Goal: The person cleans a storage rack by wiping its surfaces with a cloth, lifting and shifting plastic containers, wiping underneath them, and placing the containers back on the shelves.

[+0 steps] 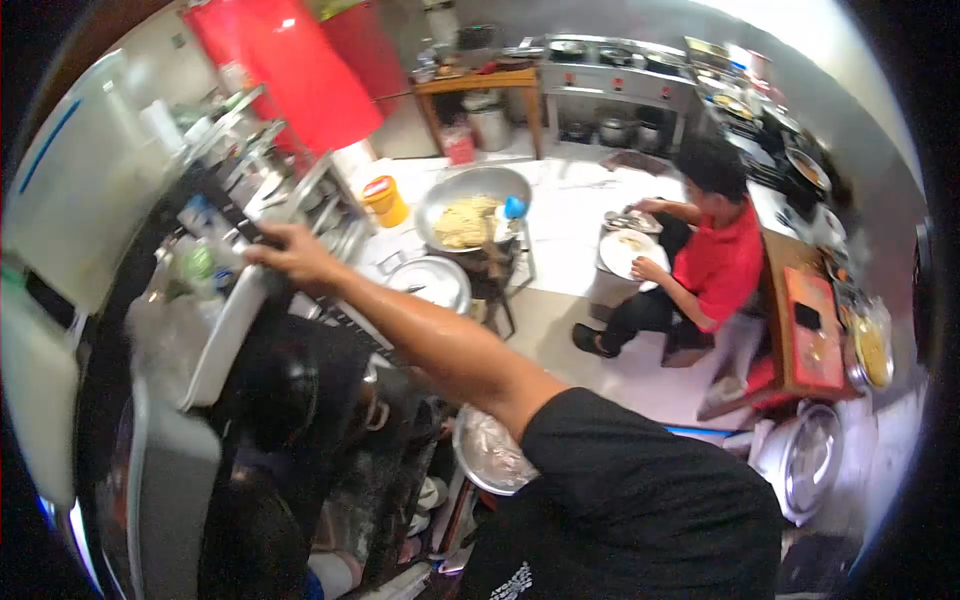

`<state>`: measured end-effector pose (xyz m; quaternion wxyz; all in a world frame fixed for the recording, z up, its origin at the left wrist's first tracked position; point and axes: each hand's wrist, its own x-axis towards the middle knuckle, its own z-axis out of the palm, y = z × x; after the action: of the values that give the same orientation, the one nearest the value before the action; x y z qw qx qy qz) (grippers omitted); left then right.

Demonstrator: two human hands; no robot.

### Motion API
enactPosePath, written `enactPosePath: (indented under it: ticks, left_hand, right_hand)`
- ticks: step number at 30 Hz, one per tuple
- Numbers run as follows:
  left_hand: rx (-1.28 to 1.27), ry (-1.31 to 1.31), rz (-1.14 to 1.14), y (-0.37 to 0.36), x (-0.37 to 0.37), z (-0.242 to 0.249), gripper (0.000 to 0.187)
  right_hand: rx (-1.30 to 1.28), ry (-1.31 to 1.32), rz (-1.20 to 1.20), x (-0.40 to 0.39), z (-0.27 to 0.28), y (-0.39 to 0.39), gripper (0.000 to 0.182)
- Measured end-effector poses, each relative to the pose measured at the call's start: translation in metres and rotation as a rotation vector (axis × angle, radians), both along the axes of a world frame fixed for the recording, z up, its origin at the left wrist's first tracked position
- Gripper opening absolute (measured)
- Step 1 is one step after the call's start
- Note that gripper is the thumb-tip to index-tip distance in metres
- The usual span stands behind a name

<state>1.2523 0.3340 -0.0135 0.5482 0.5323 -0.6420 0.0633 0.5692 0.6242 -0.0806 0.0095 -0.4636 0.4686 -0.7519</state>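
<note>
My right hand (292, 258) reaches out at the end of my stretched arm, toward the cluttered unit at the left. Its fingers are closed around a dark bar (238, 214), whose full shape I cannot make out. Just below the hand stands a white tray (222, 345), tilted in this view. Clear plastic bags (165, 325) and a green item (198, 262) lie in or beside it. Behind the hand, a metal rack (325, 195) holds blurred small items. My left hand is not in view.
A large metal wok (430, 205) of yellowish food and a yellow bucket (385, 205) stand beyond my arm. A seated person in red (715, 260) handles a white plate (622, 262). A stove (615, 75) lines the back wall; a wooden table (778, 330) stands right.
</note>
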Motion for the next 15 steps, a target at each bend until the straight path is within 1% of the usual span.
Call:
enactPosePath:
  ticks: [2,3,4,6,7,8,9,10,11,12,14,15]
  left_hand:
    - [0.0,0.003,0.042,0.001,0.046,-0.002,0.043]
    - [0.002,-0.001,0.06,0.001,0.072,-0.005,0.043]
    - [0.004,0.0,0.072,0.001,0.1,-0.01,0.043]
    - [0.003,-0.013,0.04,-0.021,0.156,-0.039,0.043]
    - [0.001,-0.013,-0.007,-0.036,0.18,-0.055,0.043]
    - [0.011,0.025,-0.059,-0.026,0.177,-0.064,0.043]
    - [0.162,0.181,-0.17,-0.01,0.177,-0.077,0.047]
    - [0.202,0.248,-0.058,0.074,0.095,-0.048,0.048]
    - [0.12,0.148,0.079,0.089,0.084,-0.047,0.051]
    - [0.051,0.042,0.211,0.097,0.084,-0.049,0.055]
    - [0.072,0.264,-0.017,0.117,0.086,-0.019,0.061]
    - [-0.082,0.277,0.021,0.128,0.073,-0.001,0.06]
  right_hand:
    - [0.043,0.01,-0.025,0.006,0.005,0.005,0.053]
    - [-0.031,0.013,-0.087,0.006,0.002,-0.001,0.051]
    - [0.155,0.053,-0.167,0.003,0.006,0.007,0.047]
    - [0.09,0.043,-0.128,0.005,0.004,0.003,0.04]
    - [0.218,-0.029,-0.07,0.004,0.009,0.009,0.058]
    - [0.103,0.011,-0.11,0.002,0.005,0.0,0.052]
    - [0.129,-0.006,-0.018,-0.004,0.001,0.0,0.048]
    - [0.182,0.003,-0.08,-0.013,-0.005,-0.004,0.045]
    - [0.192,0.003,-0.06,0.004,0.009,0.01,0.041]
    - [0.126,-0.129,0.04,0.019,0.017,0.012,0.036]
    - [0.113,-0.1,0.093,0.011,0.01,0.01,0.028]
    - [0.112,-0.121,0.112,0.006,0.006,0.008,0.029]
